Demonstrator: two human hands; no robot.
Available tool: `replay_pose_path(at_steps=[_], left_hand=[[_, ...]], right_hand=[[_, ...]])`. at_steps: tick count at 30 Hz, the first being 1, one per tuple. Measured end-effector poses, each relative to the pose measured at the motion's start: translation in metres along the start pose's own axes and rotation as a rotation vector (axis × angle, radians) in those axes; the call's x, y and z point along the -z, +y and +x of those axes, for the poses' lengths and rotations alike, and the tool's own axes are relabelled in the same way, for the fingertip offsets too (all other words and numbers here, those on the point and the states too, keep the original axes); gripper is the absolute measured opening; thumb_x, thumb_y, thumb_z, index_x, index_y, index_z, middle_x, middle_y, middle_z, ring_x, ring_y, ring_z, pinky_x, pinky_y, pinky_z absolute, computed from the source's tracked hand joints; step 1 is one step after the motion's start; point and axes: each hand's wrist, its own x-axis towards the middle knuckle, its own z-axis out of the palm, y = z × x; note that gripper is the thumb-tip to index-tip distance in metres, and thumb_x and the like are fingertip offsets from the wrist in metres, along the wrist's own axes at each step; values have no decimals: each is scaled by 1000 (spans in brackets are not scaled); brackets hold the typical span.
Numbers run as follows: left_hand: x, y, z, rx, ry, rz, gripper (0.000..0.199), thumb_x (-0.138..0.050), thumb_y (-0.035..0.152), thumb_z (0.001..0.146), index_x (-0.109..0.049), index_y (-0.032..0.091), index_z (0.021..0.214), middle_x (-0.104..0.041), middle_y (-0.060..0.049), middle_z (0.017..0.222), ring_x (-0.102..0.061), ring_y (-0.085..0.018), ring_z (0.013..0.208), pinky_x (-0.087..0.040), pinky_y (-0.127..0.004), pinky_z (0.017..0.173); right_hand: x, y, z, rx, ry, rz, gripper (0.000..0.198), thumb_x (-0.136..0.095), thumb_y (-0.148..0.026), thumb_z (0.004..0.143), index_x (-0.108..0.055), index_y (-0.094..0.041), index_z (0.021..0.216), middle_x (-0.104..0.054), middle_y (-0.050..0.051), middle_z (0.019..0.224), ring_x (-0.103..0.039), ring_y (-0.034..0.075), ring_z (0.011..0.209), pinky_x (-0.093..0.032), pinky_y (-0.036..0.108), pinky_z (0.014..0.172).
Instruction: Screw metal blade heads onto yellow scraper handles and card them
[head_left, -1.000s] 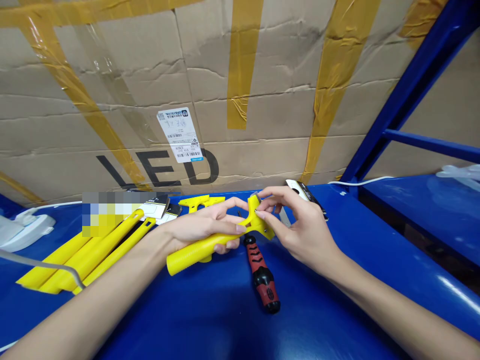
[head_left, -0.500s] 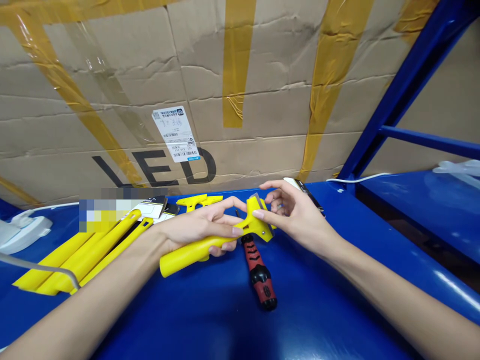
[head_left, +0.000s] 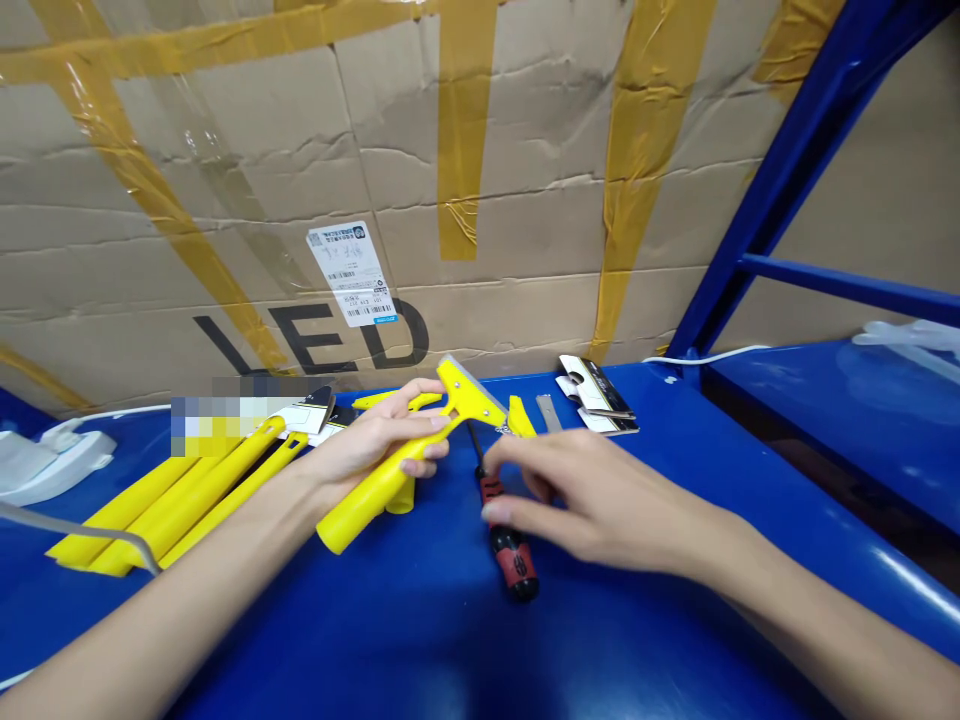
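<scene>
My left hand (head_left: pixel 386 440) is wrapped round the handle of a yellow scraper (head_left: pixel 375 490), its head tilted up with a metal blade along the edge and two screws. My right hand (head_left: pixel 577 490) is over a red and black screwdriver (head_left: pixel 517 565) lying on the blue surface. Its thumb and index finger are apart on either side of the handle, and I see no firm grip. Beyond the right hand lie a small yellow piece (head_left: pixel 519 416) and a loose metal blade (head_left: pixel 548 412). Another yellow scraper (head_left: pixel 403 497) is partly hidden behind my left hand.
Several yellow scrapers (head_left: pixel 202 500) with card packaging lie at the left. Black and white card packaging (head_left: pixel 596 395) stands at the back right. A large taped cardboard box (head_left: pixel 525 250) closes off the back. A blue metal frame (head_left: pixel 757 220) rises at the right.
The right hand has left the scraper head and moved down to the screwdriver. The scraper in my left hand has shifted left and its head has turned upward. The loose blade and yellow piece now show.
</scene>
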Motion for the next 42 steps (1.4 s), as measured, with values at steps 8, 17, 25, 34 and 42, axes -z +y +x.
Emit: replay_pose_path(at_steps=[8,17,25,34,42], left_hand=[[6,-10,-29,-132,152,-112,35,-67,5,83,-53,24,109,-53,1,76,-49,-6,50,-36,-11,39],[9,-16,-34,-183,186,-167,35,-64,4,83,-53,24,108,-56,-1,81,-50,-6,51,-37,-12,40],[8,-23,-31,-129,245,-101,37,-71,10,83,-48,26,107,-55,3,73,-50,-6,47,-36,-13,42],[11,-26,-35,-153,267,-56,39,-71,17,85,-43,28,111,-59,3,68,-47,-6,47,-34,-15,48],[11,-29,-35,-176,259,-104,39,-74,16,82,-48,26,110,-57,2,72,-49,-7,50,-34,-15,47]], right_hand=[[-19,-4,-3,-91,-107,43,26,-61,-47,92,-59,-24,80,-62,-3,62,-57,14,57,-37,26,55],[-13,3,0,-294,151,449,17,-53,-15,85,-51,-26,96,-57,-7,70,-59,10,51,-44,21,50],[20,30,2,-382,443,681,35,-68,-47,86,-63,-21,110,-72,4,84,-55,10,54,-43,23,47],[19,51,-4,-346,340,477,30,-80,-46,77,-78,-22,94,-78,8,91,-73,21,77,-59,31,64],[19,50,-2,-342,377,417,29,-80,-50,75,-79,-26,90,-79,7,89,-74,23,76,-61,33,63]])
